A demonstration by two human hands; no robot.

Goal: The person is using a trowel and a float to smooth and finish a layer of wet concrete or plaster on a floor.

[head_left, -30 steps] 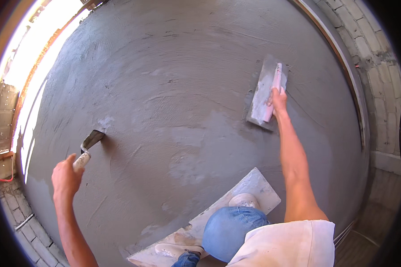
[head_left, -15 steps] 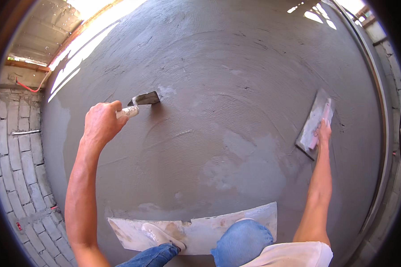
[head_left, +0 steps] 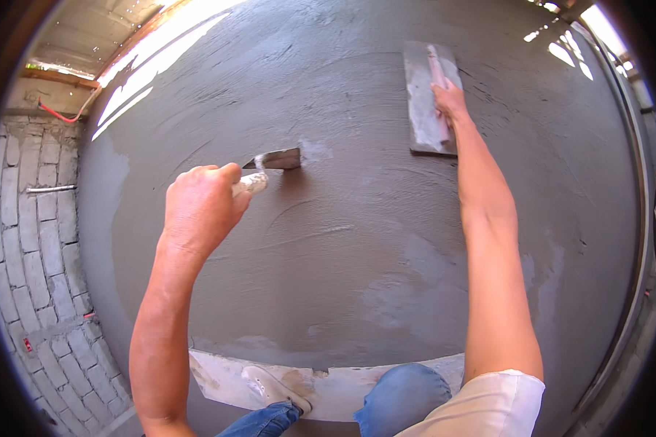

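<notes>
My left hand (head_left: 204, 207) is closed round the pale handle of a small pointing trowel (head_left: 280, 159), whose dark blade is raised above the wet grey mortar floor (head_left: 321, 218). Farther out and to the right, my right hand (head_left: 450, 102) grips the pinkish handle of a flat rectangular plastering float (head_left: 421, 109). The float's plate lies against the mortar. Curved stroke marks run across the surface, and lighter, wetter patches show in front of my knee.
I am on a pale board (head_left: 328, 390), with one shoe (head_left: 273, 386) and a bent knee in jeans (head_left: 408, 397) over it. A block wall (head_left: 33, 240) with a protruding rod borders the left. A long straight strip (head_left: 638, 218) edges the right. Sunlight patches fall at the far corners.
My right hand has swept the float from the right side inward and farther away across the mortar. The left hand with the trowel shifts slightly right in view.
</notes>
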